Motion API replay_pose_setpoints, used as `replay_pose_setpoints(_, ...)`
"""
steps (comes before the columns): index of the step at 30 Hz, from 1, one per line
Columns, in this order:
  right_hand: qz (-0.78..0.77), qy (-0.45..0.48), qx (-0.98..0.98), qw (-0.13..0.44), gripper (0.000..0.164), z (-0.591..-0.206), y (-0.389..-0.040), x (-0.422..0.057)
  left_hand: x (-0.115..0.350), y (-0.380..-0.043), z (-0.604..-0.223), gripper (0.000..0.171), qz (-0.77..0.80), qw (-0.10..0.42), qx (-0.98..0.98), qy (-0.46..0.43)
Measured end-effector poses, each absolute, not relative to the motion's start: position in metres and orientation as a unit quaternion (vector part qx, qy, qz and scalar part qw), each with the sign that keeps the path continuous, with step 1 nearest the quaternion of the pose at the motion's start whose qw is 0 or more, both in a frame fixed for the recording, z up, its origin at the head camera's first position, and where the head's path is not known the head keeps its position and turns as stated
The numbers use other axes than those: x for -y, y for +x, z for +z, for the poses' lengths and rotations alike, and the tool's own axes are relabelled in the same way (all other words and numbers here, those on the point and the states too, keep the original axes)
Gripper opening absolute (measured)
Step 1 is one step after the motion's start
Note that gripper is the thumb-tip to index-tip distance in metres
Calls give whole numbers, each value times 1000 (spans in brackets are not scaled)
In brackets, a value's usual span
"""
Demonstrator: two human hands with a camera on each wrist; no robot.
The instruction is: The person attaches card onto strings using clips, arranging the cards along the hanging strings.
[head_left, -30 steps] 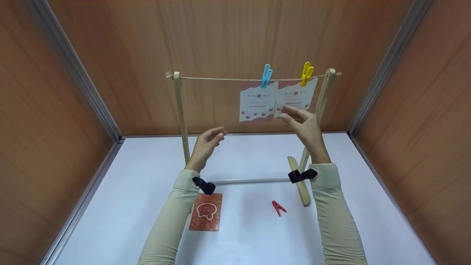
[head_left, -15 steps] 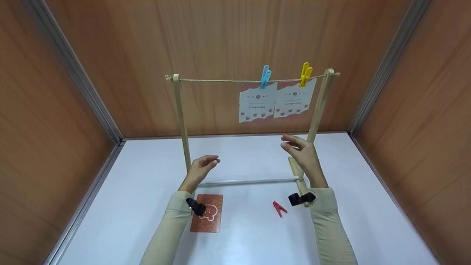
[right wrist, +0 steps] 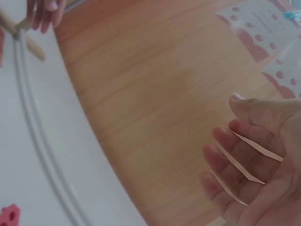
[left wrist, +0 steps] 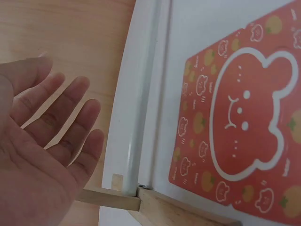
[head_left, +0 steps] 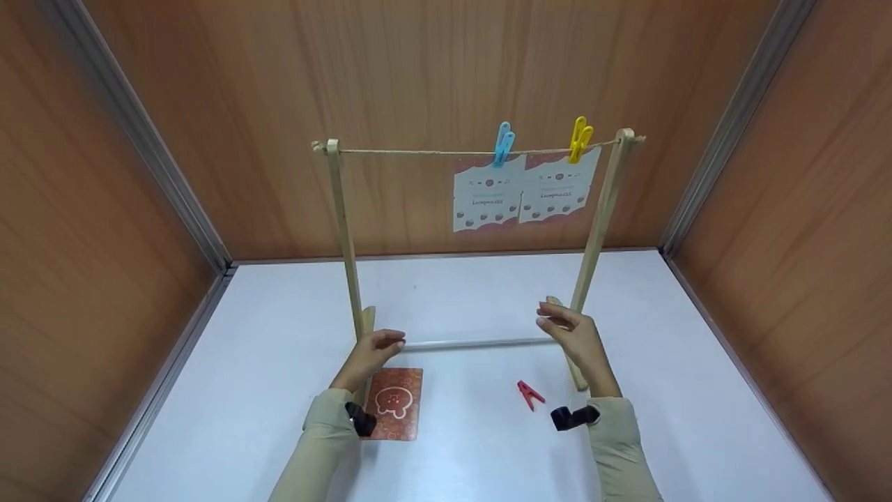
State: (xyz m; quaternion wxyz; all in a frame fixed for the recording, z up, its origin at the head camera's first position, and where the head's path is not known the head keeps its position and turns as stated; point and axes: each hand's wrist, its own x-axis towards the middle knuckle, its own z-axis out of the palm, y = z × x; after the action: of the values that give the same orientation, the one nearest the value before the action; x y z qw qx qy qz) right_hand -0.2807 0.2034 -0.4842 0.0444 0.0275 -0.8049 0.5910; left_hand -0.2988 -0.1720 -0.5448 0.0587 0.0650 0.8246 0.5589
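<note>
both hands are seen empty w/ fingers relaxed: the left hand [head_left: 369, 348] is just above the red card [head_left: 392, 403], the right hand [head_left: 575, 338] just beyond the red peg [head_left: 528, 394], lying btw them, long axis near-to-far.

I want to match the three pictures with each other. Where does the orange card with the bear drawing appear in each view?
Head: the orange bear card lies flat on the white table, just right of the left hand.
Left wrist: it fills the right side, next to the open palm.
Right wrist: not in it.
Shared landmark: the grey bottom rod of the rack.
</note>
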Motion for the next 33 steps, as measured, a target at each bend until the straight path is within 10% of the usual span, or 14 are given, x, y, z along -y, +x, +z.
replay_pose_setpoints(33, 514, -13, 856, -56, 49, -588, -250, -207, 193, -287, -573, 41, 441, 133, -887, 28)
